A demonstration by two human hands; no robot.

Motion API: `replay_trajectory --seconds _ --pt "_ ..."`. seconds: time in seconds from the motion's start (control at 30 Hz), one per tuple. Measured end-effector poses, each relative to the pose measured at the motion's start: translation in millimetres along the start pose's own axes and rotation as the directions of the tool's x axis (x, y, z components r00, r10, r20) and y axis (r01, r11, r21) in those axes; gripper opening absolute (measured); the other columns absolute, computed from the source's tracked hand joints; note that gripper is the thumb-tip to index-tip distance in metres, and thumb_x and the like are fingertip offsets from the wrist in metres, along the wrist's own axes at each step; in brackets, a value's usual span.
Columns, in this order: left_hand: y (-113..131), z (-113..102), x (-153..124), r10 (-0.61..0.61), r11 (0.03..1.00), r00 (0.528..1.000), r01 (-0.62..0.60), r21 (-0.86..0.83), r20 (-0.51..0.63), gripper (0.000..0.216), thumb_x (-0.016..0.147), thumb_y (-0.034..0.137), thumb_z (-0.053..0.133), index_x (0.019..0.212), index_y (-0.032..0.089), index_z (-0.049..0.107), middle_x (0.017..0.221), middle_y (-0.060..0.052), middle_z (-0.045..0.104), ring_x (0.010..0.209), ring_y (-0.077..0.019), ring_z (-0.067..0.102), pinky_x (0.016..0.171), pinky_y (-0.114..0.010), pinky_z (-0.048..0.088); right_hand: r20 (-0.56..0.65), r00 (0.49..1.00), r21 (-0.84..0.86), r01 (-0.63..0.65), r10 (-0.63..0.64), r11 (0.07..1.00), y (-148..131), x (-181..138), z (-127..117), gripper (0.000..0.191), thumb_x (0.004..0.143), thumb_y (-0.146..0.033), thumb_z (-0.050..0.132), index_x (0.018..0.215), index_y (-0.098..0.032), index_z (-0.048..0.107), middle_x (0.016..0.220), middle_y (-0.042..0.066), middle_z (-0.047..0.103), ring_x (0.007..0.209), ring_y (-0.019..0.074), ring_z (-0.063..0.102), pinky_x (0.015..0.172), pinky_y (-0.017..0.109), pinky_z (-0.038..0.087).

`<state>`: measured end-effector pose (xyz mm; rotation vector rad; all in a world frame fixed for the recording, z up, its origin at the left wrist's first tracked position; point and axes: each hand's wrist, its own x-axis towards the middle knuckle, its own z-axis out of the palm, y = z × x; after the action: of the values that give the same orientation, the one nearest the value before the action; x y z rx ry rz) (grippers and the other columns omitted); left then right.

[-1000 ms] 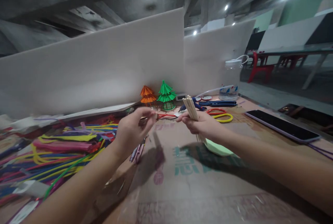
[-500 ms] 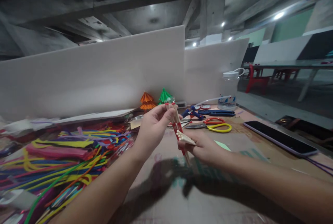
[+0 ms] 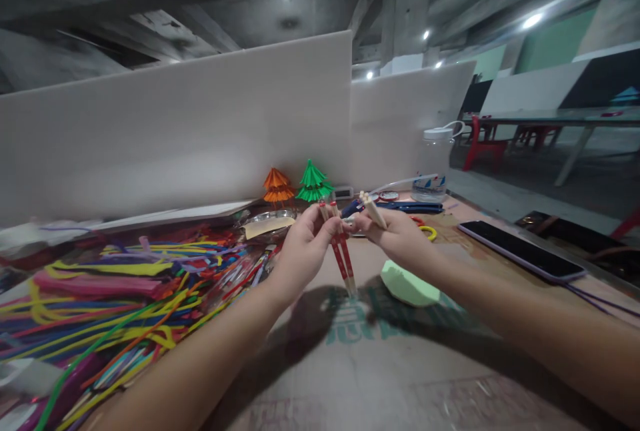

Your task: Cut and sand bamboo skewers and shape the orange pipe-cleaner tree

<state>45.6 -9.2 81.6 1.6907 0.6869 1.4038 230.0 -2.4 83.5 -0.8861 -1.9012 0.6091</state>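
Note:
My left hand [image 3: 310, 234] is closed, its thumb and fingers pinching the upper part of a clear packet of wooden chopsticks [image 3: 344, 257] with red markings. The packet hangs tilted over the table, lower end down. Wrapped in the fingers of my right hand [image 3: 393, 227] is a bundle of pale wooden sticks [image 3: 373, 209], their ends pointing up and left. The fingertips of that hand are close to the packet's top; whether they touch it I cannot tell. Below my right hand lies a light green piece of paper [image 3: 410, 285].
Colourful pipe cleaners [image 3: 110, 297] cover the left side. Behind the hands stand an orange folded tree [image 3: 279, 186] and a green one [image 3: 313, 182]. A phone [image 3: 520, 249], a clear bottle [image 3: 434, 164] and yellow-handled scissors [image 3: 429, 233] are on the right. A white panel [image 3: 200, 124] rises behind.
My right hand has moved up with its sticks, from beside the packet's middle to near its top. More of the green paper shows. The view has tilted slightly down.

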Motion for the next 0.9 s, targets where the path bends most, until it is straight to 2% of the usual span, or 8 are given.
replay_trajectory --seconds 0.13,0.33,0.43,0.53,0.63,0.67,0.77,0.9 --pt "-7 7 -4 -0.056 0.998 0.998 0.055 0.012 0.019 0.023 0.087 0.039 0.07 0.091 0.019 0.06 0.087 -0.003 0.068 0.084 -0.018 0.068 0.08 -0.033 0.058 -0.034 0.999 0.064 -0.024 0.026 0.998 -2 9 -15 0.041 0.09 -0.055 0.054 0.085 -0.016 0.066 0.076 0.004 0.062 0.074 0.0181 0.056 0.064 0.029 0.04" --pt "-23 21 -17 -0.141 0.989 0.987 0.138 0.053 0.072 0.013 0.09 0.029 0.065 0.096 0.018 0.066 0.092 -0.006 0.073 0.086 -0.0193 0.07 0.08 -0.033 0.057 -0.016 0.999 0.05 -0.032 0.033 0.998 -18 4 -16 0.025 0.086 -0.043 0.064 0.083 -0.018 0.068 0.083 0.005 0.067 0.078 0.0187 0.06 0.072 0.032 0.045" --pt "-15 11 -12 -0.125 0.97 0.981 0.089 0.224 0.151 0.023 0.097 0.037 0.056 0.101 0.018 0.069 0.095 -0.008 0.074 0.088 -0.0213 0.07 0.081 -0.036 0.057 0.015 1.0 0.019 -0.014 0.013 1.0 -22 0 -13 0.027 0.09 -0.041 0.059 0.077 -0.018 0.064 0.075 0.003 0.063 0.072 0.017 0.056 0.067 0.03 0.044" --pt "16 -24 3 -0.024 0.868 0.973 -0.093 0.487 0.228 0.032 0.101 0.037 0.046 0.101 0.019 0.073 0.103 -0.009 0.074 0.098 -0.0222 0.069 0.09 -0.038 0.055 -0.059 0.998 -0.004 0.034 -0.034 0.999 -22 -2 -15 0.03 0.092 -0.044 0.057 0.078 -0.019 0.064 0.071 0.001 0.056 0.065 0.0141 0.049 0.061 0.028 0.038" --pt "54 -77 13 0.128 0.619 0.98 -0.197 0.76 0.15 0.033 0.099 0.038 0.047 0.099 0.019 0.075 0.101 -0.008 0.073 0.094 -0.0222 0.069 0.087 -0.037 0.054 -0.097 0.995 -0.014 0.001 -0.003 1.0 -19 -1 -20 0.032 0.091 -0.049 0.06 0.079 -0.019 0.066 0.072 0.001 0.054 0.062 0.0135 0.046 0.058 0.029 0.034" --pt "63 -95 13 0.114 0.528 0.989 -0.144 0.837 0.098 0.034 0.099 0.039 0.047 0.102 0.019 0.075 0.1 -0.008 0.074 0.093 -0.0228 0.069 0.087 -0.037 0.054 -0.102 0.995 -0.021 -0.012 0.01 1.0 -18 0 -22 0.034 0.09 -0.051 0.061 0.08 -0.019 0.067 0.073 0.002 0.055 0.063 0.014 0.046 0.058 0.029 0.034" --pt "74 -142 7 -0.004 0.363 0.996 0.081 0.928 -0.086 0.031 0.094 0.036 0.051 0.106 0.02 0.075 0.094 -0.007 0.078 0.088 -0.0244 0.071 0.08 -0.035 0.054 -0.096 0.995 -0.055 -0.034 0.029 0.998 -11 1 -21 0.039 0.091 -0.055 0.06 0.083 -0.019 0.068 0.072 0.002 0.052 0.063 0.0143 0.046 0.057 0.03 0.033" --pt "58 -185 0 -0.076 0.089 0.979 0.194 0.977 -0.188 0.027 0.089 0.032 0.056 0.1 0.021 0.078 0.097 -0.007 0.08 0.09 -0.0281 0.073 0.077 -0.033 0.053 -0.075 0.997 -0.114 -0.032 0.023 0.993 -5 1 -18 0.044 0.092 -0.059 0.057 0.08 -0.018 0.066 0.07 0.0 0.047 0.062 0.0131 0.043 0.057 0.03 0.032"
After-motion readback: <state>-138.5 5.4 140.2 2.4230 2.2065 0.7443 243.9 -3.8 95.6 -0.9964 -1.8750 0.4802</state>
